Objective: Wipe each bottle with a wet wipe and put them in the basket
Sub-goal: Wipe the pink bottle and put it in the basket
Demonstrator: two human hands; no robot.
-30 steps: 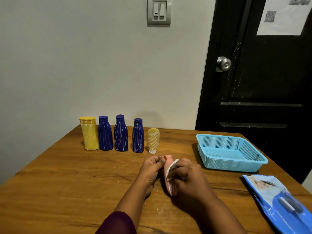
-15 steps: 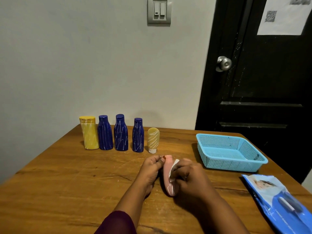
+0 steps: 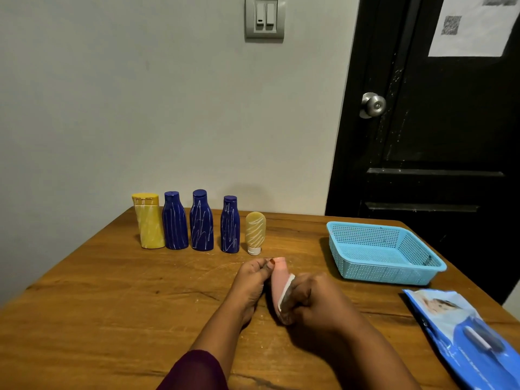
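My left hand (image 3: 251, 280) pinches the top end of a small pink bottle (image 3: 278, 278) held just above the wooden table (image 3: 112, 305). My right hand (image 3: 312, 301) grips a white wet wipe (image 3: 285, 294) against the bottle's lower side. Behind them stands a row with white scribbles: a yellow bottle (image 3: 149, 220), three dark blue bottles (image 3: 175, 220) (image 3: 201, 220) (image 3: 230, 225) and a small tan tube (image 3: 255, 232) on its white cap. The light blue basket (image 3: 394, 273) sits to the right with nothing in it.
A blue pack of wet wipes (image 3: 467, 333) lies at the table's right front edge. A grey wall with a switch plate (image 3: 264, 16) rises behind the table, and a black door with a round knob (image 3: 374, 105) stands behind the basket.
My right hand with the wipe has slid down the pink bottle toward its lower end. My left hand keeps its pinch on the top.
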